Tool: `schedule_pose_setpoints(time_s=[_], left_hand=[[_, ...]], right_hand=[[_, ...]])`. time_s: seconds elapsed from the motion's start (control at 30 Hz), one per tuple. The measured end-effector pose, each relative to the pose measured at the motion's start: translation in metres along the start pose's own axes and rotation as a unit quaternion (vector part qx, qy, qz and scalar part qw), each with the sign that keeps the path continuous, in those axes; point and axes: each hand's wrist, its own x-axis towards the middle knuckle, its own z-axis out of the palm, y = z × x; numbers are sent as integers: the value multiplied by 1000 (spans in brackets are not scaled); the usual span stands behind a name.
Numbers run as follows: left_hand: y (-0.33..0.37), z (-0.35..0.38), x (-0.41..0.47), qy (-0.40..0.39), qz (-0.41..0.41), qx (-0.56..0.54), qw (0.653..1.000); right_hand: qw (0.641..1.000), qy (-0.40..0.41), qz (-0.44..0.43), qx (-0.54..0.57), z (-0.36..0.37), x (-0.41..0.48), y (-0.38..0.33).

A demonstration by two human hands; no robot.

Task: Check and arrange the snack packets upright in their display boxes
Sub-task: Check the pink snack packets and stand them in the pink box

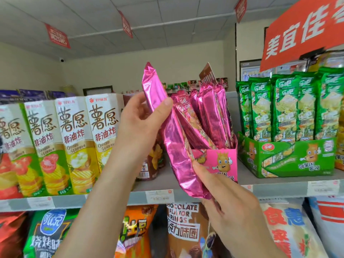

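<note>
A long shiny pink snack packet [173, 138] is held tilted in front of the pink display box [221, 162] on the top shelf. My left hand [141, 123] grips its upper part, thumb across the front. My right hand [229, 207] holds its lower end from below, thumb on the foil. Several more pink packets [210, 118] stand in the box, some leaning left. To the right, a green display box [290, 157] holds several green packets [286, 108] standing upright.
Tall white chip cartons [74, 142] line the shelf at left. A dark snack carton [152, 164] stands behind the held packet. The grey shelf edge [279, 189] carries price tags. Large snack bags [182, 231] fill the shelf below. A red sign [301, 32] hangs at upper right.
</note>
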Motion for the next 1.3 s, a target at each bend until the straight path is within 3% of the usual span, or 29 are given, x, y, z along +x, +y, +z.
schedule_pose_setpoints(time_s=[0.1, 0.17, 0.23, 0.33, 0.4, 0.5, 0.57, 0.87, 1.13, 1.3], left_hand=[[9, -13, 17, 23, 42, 35, 998], [16, -21, 23, 14, 82, 50, 995], [23, -28, 26, 12, 131, 85, 988], [28, -32, 28, 22, 164, 126, 978], [29, -34, 29, 26, 165, 130, 977], [31, -35, 29, 34, 173, 144, 974], [35, -35, 31, 41, 182, 148, 971], [54, -15, 50, 10, 228, 147, 962], [32, 18, 66, -84, 189, 134, 969], [4, 34, 67, -143, 146, 175, 963]], right_hand=[[993, -57, -10, 99, -7, 16, -1], [969, -101, 23, 224, -19, 36, 1], [948, -73, 41, 306, -31, 62, 8], [986, -9, -2, 166, -39, 111, 16], [997, -57, -42, 39, -31, 138, 17], [976, -185, -59, -102, -14, 158, 21], [966, -206, -57, -146, -9, 159, 25], [989, -70, 12, -127, -54, 150, 53], [990, -102, 101, 13, -74, 152, 76], [989, -131, 53, -38, -72, 158, 75]])
